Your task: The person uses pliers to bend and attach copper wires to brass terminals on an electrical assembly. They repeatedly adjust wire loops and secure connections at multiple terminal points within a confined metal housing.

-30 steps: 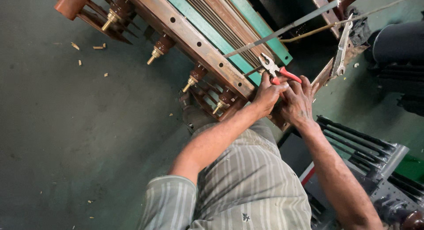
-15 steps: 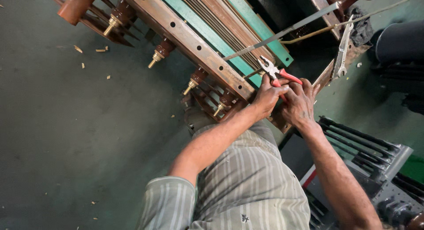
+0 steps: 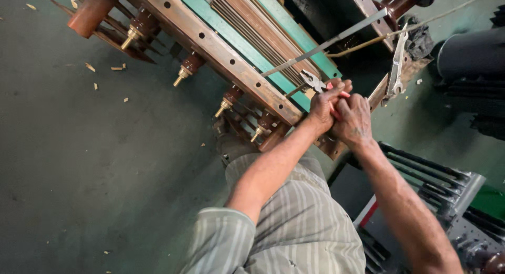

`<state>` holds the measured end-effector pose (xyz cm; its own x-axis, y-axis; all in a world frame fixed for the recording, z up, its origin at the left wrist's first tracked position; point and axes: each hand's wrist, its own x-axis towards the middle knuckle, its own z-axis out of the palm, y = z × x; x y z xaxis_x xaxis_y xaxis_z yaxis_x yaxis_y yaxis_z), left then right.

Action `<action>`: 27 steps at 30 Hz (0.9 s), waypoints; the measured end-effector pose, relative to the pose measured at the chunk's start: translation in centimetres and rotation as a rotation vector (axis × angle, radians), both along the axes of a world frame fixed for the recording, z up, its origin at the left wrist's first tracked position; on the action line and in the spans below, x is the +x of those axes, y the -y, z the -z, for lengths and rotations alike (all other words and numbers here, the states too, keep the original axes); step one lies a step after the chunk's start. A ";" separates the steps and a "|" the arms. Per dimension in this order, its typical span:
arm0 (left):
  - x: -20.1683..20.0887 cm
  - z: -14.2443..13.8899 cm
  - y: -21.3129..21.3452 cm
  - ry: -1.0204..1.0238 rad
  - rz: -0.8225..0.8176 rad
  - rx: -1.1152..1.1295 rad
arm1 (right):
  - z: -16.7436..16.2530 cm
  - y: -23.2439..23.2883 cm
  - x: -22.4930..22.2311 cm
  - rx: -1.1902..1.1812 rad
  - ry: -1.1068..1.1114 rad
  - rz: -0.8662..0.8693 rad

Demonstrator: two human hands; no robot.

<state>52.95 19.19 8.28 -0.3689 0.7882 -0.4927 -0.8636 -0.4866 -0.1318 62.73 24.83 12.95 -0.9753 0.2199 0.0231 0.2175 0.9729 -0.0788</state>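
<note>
One pair of red-handled pliers (image 3: 317, 84), steel jaws biting a thin grey metal strip (image 3: 326, 43), left hand (image 3: 325, 106) and right hand (image 3: 353, 119) both clenched round its handles, over a rusty brown-and-teal frame (image 3: 231, 40), brown insulators (image 3: 188, 67) beneath.

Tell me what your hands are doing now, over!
Left hand and right hand both shut on red-handled pliers. Pliers' nose at thin metal strip. Nothing blocking.

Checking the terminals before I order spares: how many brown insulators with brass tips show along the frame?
4 in plain view: one upper left, one further along the rail, one mid-rail, one near the left hand. More may be hidden behind the hands and frame.
</note>
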 end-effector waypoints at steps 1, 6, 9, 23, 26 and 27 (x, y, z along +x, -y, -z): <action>0.0 -0.1 -0.2 -0.024 -0.025 -0.022 | 0.1 -0.1 -0.1 -0.022 0.039 0.024; -0.1 -0.7 -0.8 -0.037 -0.069 -0.113 | -0.3 1.1 0.1 -0.087 -0.035 0.094; -0.3 -1.0 -0.8 -0.004 -0.132 -0.107 | -0.8 1.9 0.7 -0.063 0.002 0.228; -0.3 -1.5 -1.3 0.020 -0.163 -0.134 | -0.7 0.4 -0.4 0.015 0.252 0.303; -0.4 -1.8 -1.5 0.023 -0.150 -0.175 | -1.0 0.0 -0.5 -0.060 0.299 0.332; -0.4 -1.9 -1.6 0.009 -0.154 -0.190 | -1.0 -0.3 -0.5 -0.042 0.295 0.339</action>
<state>52.56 20.78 10.16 -0.4725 0.6160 -0.6303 -0.7766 -0.6291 -0.0327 62.19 25.12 13.93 -0.8115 0.5229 -0.2608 0.5425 0.8400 -0.0039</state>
